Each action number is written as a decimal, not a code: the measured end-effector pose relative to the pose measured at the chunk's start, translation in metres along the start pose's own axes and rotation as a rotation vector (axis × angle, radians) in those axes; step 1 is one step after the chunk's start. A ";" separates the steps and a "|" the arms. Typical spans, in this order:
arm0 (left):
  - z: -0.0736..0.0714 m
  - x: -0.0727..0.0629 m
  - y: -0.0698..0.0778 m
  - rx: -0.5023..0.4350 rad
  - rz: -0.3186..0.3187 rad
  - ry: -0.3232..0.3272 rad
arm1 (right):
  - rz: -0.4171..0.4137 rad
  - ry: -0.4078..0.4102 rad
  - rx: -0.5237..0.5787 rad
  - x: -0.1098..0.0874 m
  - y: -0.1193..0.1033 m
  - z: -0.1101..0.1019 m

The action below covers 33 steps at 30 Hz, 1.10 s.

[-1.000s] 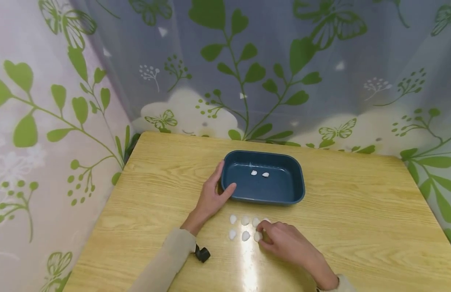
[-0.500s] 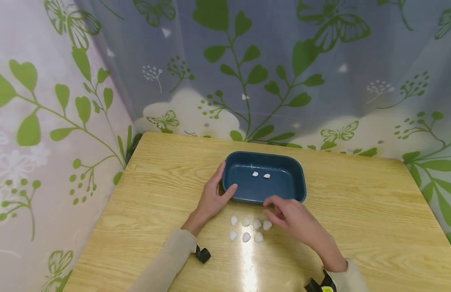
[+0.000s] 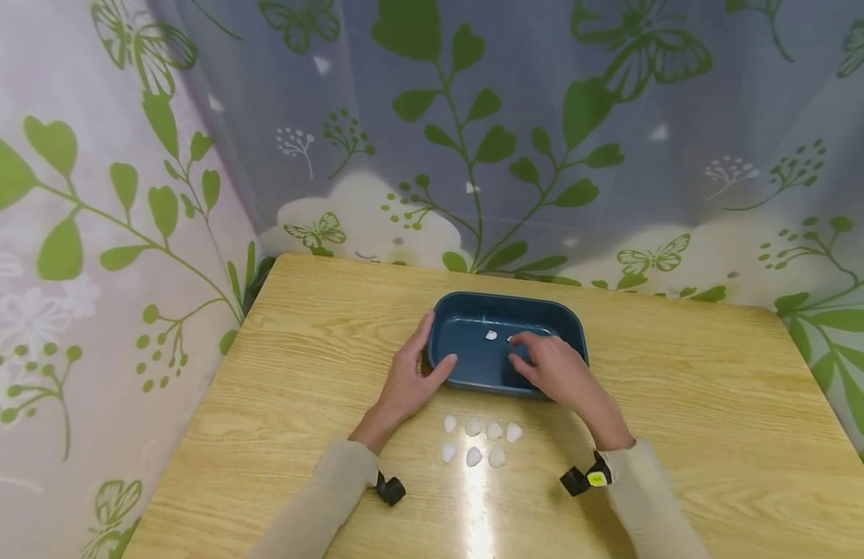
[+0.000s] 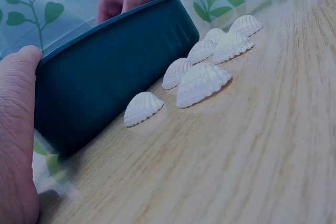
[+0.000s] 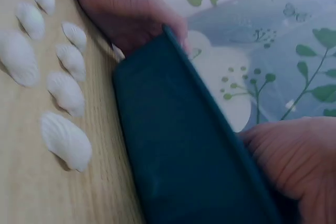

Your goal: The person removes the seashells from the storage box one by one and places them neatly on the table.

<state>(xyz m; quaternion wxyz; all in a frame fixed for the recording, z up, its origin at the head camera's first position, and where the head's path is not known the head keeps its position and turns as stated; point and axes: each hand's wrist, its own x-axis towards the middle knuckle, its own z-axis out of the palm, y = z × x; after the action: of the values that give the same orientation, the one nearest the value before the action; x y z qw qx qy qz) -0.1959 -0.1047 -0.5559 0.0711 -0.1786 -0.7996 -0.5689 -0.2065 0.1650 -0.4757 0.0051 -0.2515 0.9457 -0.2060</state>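
Observation:
A dark blue rectangular tray (image 3: 466, 380) stands on the table. My left hand (image 3: 404, 376) holds its left end, with the thumb against the near side. My right hand (image 3: 560, 373) reaches over the near rim into the tray. Its index fingertip is at a small white shell (image 3: 511, 339), mostly covered by that finger, while the thumb sits apart. Another white shell (image 3: 490, 335) lies to the left on the tray floor. In the left wrist view, ribbed white seashells (image 4: 202, 83) lie on the table beside the tray wall. The right wrist view hides my right fingertips behind the tray.
Several shells (image 3: 473, 427) lie in two rows on the wooden table (image 3: 320, 326), just in front of the tray. A patterned curtain (image 3: 376, 116) runs behind and along the left of the table. Black wrist cameras (image 3: 574, 481) sit at the cuffs.
My right hand has left a shell in the front row on the table and moved up and forward into the tray. My left hand keeps its hold on the tray's left end.

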 end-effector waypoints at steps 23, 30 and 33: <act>0.001 0.000 -0.002 0.009 -0.013 0.002 | -0.058 -0.066 -0.036 0.036 0.015 0.025; 0.000 0.000 -0.002 -0.003 -0.021 -0.006 | -0.033 -0.046 -0.047 0.036 0.014 0.024; -0.001 -0.001 -0.001 0.000 -0.033 -0.011 | -0.022 -0.055 -0.036 0.036 0.013 0.025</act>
<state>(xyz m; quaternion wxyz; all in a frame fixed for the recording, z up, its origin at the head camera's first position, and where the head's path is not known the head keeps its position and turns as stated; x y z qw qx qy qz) -0.1952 -0.1061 -0.5571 0.0574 -0.1687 -0.8028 -0.5691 -0.2415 0.1478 -0.5001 0.0242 -0.2676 0.9459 -0.1819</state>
